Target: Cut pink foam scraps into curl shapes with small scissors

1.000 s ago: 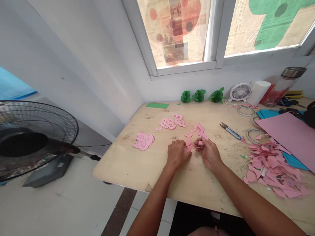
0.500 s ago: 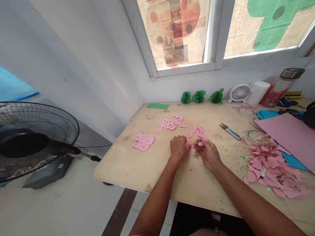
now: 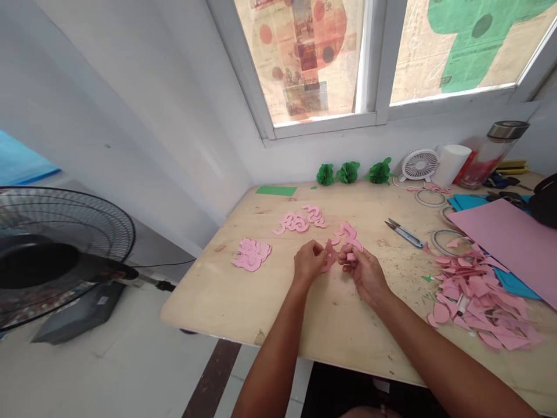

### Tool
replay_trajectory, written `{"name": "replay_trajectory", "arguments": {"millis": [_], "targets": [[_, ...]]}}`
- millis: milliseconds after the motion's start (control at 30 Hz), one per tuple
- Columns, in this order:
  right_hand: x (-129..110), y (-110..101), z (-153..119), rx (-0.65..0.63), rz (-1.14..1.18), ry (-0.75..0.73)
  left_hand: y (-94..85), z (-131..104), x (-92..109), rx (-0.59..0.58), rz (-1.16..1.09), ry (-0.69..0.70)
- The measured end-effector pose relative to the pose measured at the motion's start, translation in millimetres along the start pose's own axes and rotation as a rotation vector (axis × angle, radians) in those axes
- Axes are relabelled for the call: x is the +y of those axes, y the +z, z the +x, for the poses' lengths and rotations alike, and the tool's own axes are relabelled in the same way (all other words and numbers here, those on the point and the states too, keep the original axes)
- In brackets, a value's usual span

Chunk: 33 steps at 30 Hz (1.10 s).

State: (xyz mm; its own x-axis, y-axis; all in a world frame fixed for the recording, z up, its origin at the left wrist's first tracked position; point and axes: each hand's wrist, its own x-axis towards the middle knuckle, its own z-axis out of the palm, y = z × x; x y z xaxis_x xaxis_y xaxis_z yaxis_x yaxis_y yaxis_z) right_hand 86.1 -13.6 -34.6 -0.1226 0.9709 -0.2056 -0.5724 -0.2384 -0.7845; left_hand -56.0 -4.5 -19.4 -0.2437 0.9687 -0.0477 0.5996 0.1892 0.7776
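My left hand [image 3: 310,262] pinches a pink paper cutout [image 3: 331,255] between thumb and fingers, tilted up off the table. Close by on the right, my right hand [image 3: 364,269] is closed on a small folded pink paper piece [image 3: 350,256]. Just beyond the hands lie more curved pink cutouts [image 3: 348,231]. A loose group of curly pink cutouts [image 3: 293,222] rests farther back, and a stacked pile of pink cutouts [image 3: 252,254] sits to the left. Parts of both held pieces are hidden by my fingers.
Small blue-handled snips [image 3: 404,233] lie right of my hands, beside a heap of pink paper scraps [image 3: 483,296] and a pink sheet [image 3: 509,244]. Green paper ornaments [image 3: 348,172], a small white fan [image 3: 420,165] and a bottle [image 3: 494,154] line the wall. A large fan [image 3: 65,255] stands left.
My left hand has lifted the pink cutout from the table and tilted it up, its fingers now pinching the edge. My right hand keeps its piece. The view has shifted slightly.
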Motion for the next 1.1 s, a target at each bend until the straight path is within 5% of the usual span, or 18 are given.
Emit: {"name": "replay_trajectory", "arguments": {"millis": [267,433,667,1100], "targets": [[1.6,-0.7,0.7,0.001,-0.009,0.016,-28.4,-9.1,12.9,-0.129,-0.64,-0.015],[1.0,1.4,-0.1,-0.023,-0.013,0.004,-18.4,-13.4,23.8,-0.219,-0.777,-0.047],[-3.1,8.5,-7.2,-0.151,-0.035,0.071,6.6,-11.4,27.7,-0.149,-0.888,-0.092],[-1.1,6.7,-8.4,-0.271,-0.01,0.126,15.2,-19.9,37.6,-0.004,-0.945,-0.128]]}}
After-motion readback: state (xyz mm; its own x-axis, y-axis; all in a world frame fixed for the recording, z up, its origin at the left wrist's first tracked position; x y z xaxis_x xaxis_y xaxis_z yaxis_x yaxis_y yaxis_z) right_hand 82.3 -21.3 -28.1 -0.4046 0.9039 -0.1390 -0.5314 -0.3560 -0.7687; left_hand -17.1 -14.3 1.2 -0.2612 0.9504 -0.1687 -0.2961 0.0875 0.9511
